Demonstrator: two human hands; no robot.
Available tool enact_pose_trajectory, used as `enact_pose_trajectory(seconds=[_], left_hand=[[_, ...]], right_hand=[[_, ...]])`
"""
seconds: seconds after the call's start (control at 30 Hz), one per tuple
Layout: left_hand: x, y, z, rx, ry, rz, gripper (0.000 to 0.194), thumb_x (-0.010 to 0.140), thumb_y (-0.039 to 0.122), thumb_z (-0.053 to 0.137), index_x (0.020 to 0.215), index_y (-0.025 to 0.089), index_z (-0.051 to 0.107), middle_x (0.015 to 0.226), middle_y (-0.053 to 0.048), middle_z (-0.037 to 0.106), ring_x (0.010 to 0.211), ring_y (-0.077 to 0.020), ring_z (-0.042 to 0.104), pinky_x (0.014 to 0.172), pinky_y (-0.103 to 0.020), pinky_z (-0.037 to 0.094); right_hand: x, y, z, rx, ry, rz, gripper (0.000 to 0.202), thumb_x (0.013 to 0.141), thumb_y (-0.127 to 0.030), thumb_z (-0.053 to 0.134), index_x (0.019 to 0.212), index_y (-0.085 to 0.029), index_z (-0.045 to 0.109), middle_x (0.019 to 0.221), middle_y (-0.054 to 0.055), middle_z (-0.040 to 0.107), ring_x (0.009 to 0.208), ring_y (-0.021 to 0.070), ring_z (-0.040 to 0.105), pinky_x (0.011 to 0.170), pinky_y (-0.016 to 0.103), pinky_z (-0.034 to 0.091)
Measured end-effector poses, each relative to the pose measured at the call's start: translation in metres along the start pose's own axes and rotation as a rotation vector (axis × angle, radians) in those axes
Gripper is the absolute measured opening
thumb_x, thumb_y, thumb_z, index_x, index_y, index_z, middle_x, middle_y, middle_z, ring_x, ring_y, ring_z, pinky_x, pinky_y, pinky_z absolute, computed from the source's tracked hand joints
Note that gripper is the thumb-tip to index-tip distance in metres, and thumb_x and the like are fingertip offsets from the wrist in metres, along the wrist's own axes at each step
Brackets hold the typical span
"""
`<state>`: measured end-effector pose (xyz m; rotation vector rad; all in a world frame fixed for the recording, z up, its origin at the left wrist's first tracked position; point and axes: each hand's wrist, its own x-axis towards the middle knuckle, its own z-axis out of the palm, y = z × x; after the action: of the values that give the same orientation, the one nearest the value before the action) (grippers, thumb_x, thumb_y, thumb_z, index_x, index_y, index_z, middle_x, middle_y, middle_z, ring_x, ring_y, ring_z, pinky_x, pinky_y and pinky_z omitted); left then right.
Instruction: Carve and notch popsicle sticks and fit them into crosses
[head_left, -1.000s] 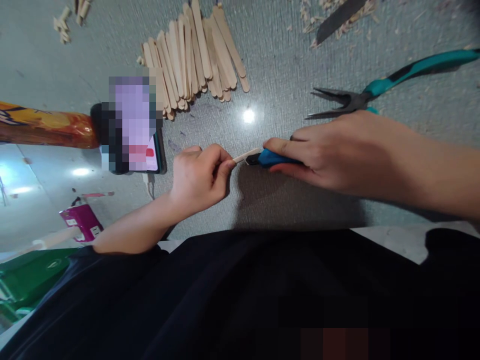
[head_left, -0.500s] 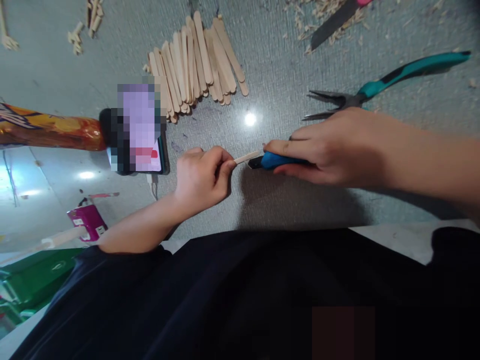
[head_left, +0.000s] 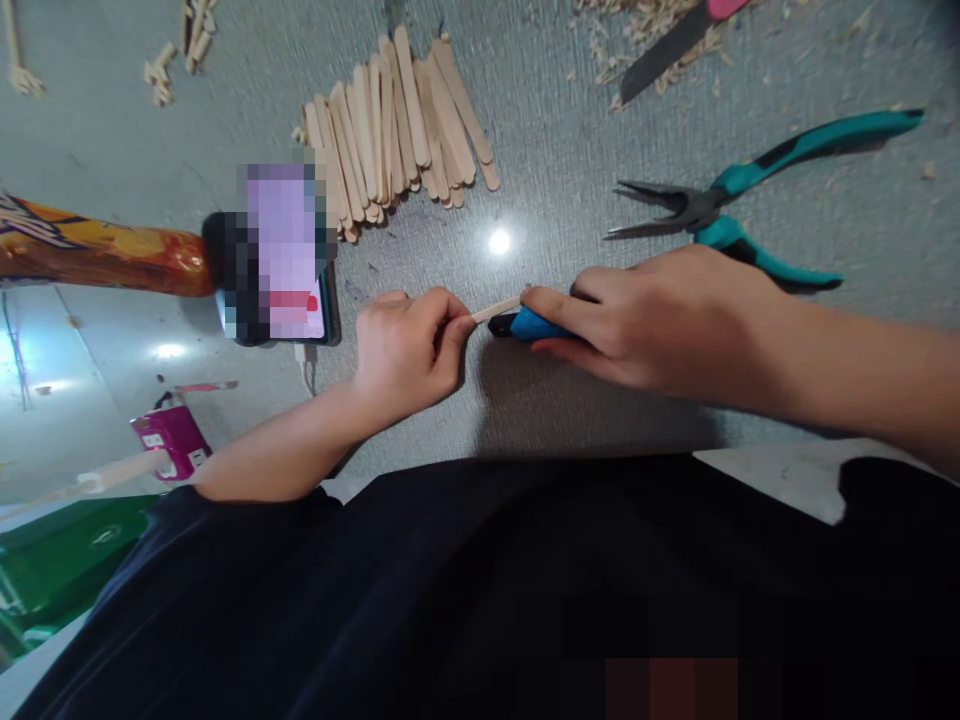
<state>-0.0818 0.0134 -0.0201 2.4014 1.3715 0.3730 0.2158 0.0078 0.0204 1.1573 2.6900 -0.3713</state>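
Observation:
My left hand (head_left: 405, 345) is closed in a pinch on one end of a thin wooden stick (head_left: 495, 309), which points to the right. My right hand (head_left: 652, 315) grips a blue-handled utility knife (head_left: 534, 325), its black tip aimed left and lying just under the stick. The right index finger reaches the free end of the stick; whether it presses on it I cannot tell. Just beyond my right hand lie open needle-nose pliers (head_left: 697, 210) with teal handles. A pile of flat craft sticks (head_left: 390, 120) rests farther back.
At the left are a phone (head_left: 289, 250) with a cable, an orange-labelled bottle (head_left: 105, 250) lying on its side and a purple power strip (head_left: 172, 440). A dark blade with a pink handle (head_left: 667, 50) lies among wood shavings (head_left: 645, 20). Small wooden pieces (head_left: 159, 75) sit at the back left.
My right hand has moved slightly left and down with the utility knife, bringing it further under the stick. More of the pliers' lower handle now shows. My left hand stays nearly where it was.

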Motion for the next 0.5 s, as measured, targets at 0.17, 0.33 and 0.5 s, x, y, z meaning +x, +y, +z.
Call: enact_pose_trajectory(seconds=[0.17,0.33,0.5], left_hand=[[-0.0003,0.0000,0.0004,-0.008,0.003,0.001,0.026,0.108,0.042,0.063,0.089,0.027,0.072,0.055,0.001,0.059,0.055,-0.0220,0.056,0.069,-0.042,0.043],[-0.0001,0.0011,-0.0005,-0.014,0.006,0.000,0.025,0.108,0.041,0.065,0.088,0.027,0.072,0.056,0.001,0.058,0.055,-0.0215,0.055,0.069,-0.041,0.043],[0.0003,0.0015,-0.0016,-0.014,-0.008,-0.011,0.026,0.108,0.042,0.064,0.088,0.028,0.071,0.055,0.001,0.059,0.056,-0.0220,0.056,0.069,-0.042,0.043]], right_hand=[[0.0041,0.0027,-0.0007,0.025,-0.041,-0.015,0.072,0.123,-0.057,0.023,0.172,-0.025,0.065,0.094,0.013,0.082,0.060,0.0221,0.055,0.064,0.038,0.020],[0.0068,0.0036,0.0017,0.056,-0.009,-0.009,0.069,0.123,-0.057,0.026,0.165,-0.024,0.070,0.093,0.013,0.082,0.060,0.0208,0.054,0.065,0.038,0.018],[0.0082,0.0046,0.0018,-0.047,-0.026,-0.044,0.073,0.124,-0.058,0.020,0.167,-0.025,0.068,0.089,0.011,0.080,0.057,0.0216,0.054,0.062,0.037,0.016]])
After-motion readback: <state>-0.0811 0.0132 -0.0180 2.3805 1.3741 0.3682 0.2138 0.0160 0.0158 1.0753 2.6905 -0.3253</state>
